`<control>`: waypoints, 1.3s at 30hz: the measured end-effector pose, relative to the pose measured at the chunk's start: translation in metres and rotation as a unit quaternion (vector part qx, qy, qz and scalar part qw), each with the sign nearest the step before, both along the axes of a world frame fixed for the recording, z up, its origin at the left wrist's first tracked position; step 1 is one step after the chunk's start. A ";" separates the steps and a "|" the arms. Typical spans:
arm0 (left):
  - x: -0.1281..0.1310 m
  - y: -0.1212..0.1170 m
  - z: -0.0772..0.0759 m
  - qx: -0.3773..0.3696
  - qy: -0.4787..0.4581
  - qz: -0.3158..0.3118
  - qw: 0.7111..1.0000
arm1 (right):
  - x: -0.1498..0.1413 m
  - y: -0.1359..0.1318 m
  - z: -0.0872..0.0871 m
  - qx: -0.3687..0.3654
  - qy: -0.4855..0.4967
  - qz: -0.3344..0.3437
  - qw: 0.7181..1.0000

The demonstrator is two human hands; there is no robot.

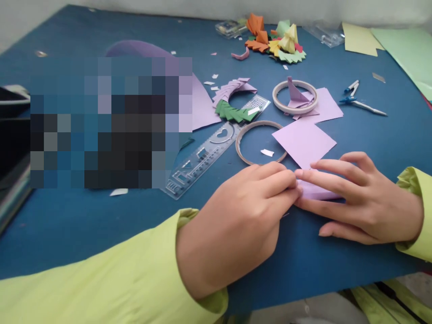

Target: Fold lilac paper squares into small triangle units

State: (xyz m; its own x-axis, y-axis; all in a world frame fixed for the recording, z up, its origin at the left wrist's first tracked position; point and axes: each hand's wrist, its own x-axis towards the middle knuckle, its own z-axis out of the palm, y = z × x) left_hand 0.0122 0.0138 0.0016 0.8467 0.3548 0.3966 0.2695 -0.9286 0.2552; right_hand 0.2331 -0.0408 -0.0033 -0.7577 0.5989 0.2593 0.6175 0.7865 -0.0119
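Note:
A folded piece of purple paper (pixel 317 191) lies on the blue table under my hands. My left hand (pixel 249 216) is closed, its fingertips pinched at the paper's left end. Stretched over the same paper is my right hand (pixel 364 202), fingers spread and thumb apart, fingertips touching the left ones. Much of the paper is hidden beneath the fingers. Just beyond them lies a flat purple paper square (pixel 305 140). A brown tape roll (pixel 240 150) rests past my left hand. Farther off, a white tape roll (pixel 277 104) encircles part of a folded purple piece (pixel 296 95).
A clear stencil ruler (pixel 194 173) lies beneath a curved purple and green folded-paper chain (pixel 232 112). Blue-and-white compasses (pixel 366 105) lie at the right. Orange and yellow paper folds (pixel 258 38), a plastic box (pixel 231 29) and green sheets (pixel 408 54) are at the back. A blurred patch covers the left.

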 end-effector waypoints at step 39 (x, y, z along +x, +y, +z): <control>0.012 -0.023 0.000 -0.106 -0.073 0.032 0.991 | -0.009 0.000 0.010 -0.081 0.250 -0.032 0.964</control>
State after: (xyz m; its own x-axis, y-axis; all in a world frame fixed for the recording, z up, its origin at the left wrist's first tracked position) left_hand 0.0239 -0.0089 0.0016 0.7591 0.4948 0.4230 0.2724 -0.8317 0.4839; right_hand 0.2242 -0.0406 0.0064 -0.5219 0.7035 0.4824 0.5502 0.7098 -0.4399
